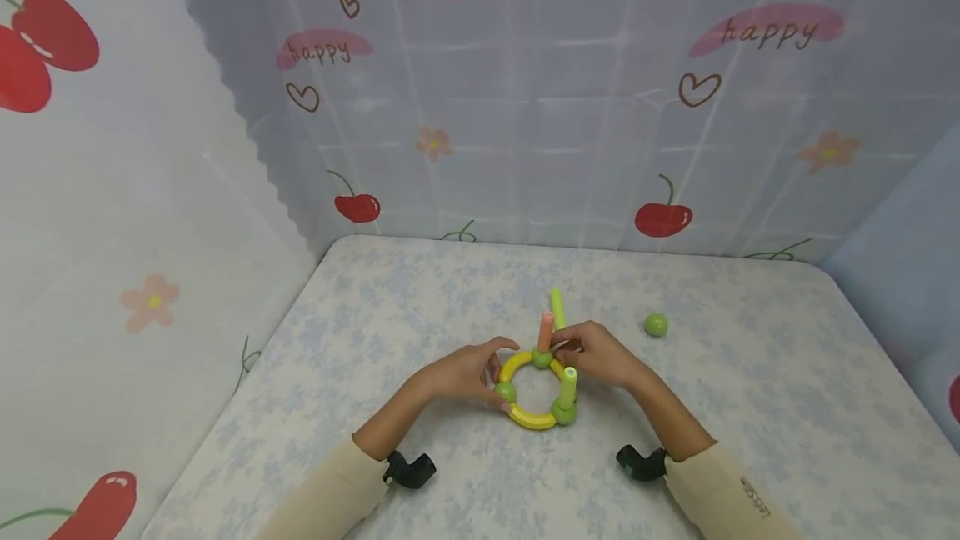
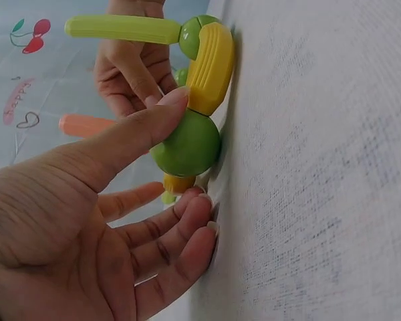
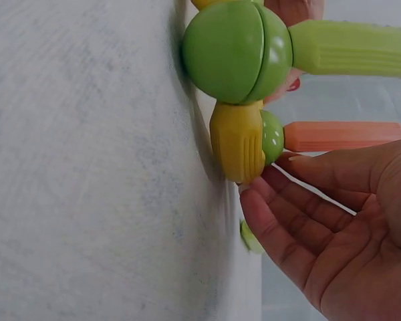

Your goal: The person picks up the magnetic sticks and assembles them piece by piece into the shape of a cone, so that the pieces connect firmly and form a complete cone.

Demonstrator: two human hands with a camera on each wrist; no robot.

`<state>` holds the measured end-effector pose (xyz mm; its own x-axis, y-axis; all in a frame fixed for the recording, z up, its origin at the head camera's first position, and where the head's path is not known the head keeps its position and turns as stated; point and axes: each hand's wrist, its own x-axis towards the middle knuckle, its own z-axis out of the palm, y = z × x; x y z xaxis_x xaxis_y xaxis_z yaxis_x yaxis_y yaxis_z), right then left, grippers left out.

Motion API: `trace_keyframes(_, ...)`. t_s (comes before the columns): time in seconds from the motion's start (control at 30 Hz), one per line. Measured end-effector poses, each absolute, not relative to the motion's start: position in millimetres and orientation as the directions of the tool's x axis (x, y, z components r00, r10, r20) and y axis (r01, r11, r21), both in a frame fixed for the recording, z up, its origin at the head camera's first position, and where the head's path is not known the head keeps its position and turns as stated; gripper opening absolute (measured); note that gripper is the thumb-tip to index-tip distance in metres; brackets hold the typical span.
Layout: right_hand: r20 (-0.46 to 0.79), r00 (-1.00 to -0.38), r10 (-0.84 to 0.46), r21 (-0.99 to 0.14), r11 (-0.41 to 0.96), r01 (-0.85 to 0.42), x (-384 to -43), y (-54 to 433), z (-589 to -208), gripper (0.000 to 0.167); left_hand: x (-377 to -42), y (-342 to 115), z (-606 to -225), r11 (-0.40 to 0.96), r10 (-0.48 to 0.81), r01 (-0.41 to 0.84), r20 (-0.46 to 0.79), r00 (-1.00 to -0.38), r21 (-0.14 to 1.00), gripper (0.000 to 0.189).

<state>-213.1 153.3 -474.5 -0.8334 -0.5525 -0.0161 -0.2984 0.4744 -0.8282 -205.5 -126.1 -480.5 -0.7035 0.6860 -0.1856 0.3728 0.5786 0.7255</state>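
Observation:
A ring of yellow curved toy sticks (image 1: 532, 421) and green balls lies flat on the table. An orange stick (image 1: 547, 332) stands up from its far ball (image 1: 542, 358), and a light green stick (image 1: 568, 388) rises from its near right ball (image 1: 564, 412). My left hand (image 1: 468, 372) holds the ring's left ball (image 2: 187, 144), thumb near the joint with a yellow stick (image 2: 212, 70) and fingers curved round the other side. At the far right, my right hand (image 1: 596, 352) grips the right yellow curved stick (image 3: 237, 142), its fingertips close to the orange stick's ball (image 3: 273, 137).
Behind the ring lies another light green stick (image 1: 557, 307), partly hidden by my right hand. A loose green ball (image 1: 656, 324) sits farther back on the right. Printed curtains (image 1: 525, 107) stand along the back and sides of the cloth-covered table (image 1: 420, 282).

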Motion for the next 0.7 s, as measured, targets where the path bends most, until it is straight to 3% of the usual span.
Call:
trace_keyframes(0.4,-0.026,-0.832,-0.554,-0.856,0.443,-0.268,-206,160,-478,0.025,-213,-135,-479,0.528,0.702,0.28,-0.226,-0.676,0.802,0.071)
trace_keyframes(0.7,-0.045,-0.823,-0.567,-0.843,0.463,-0.273,-197,170,-477,0.023,-223,-138,-484,0.463,0.719,0.266,-0.183,-0.67,0.845,0.057)
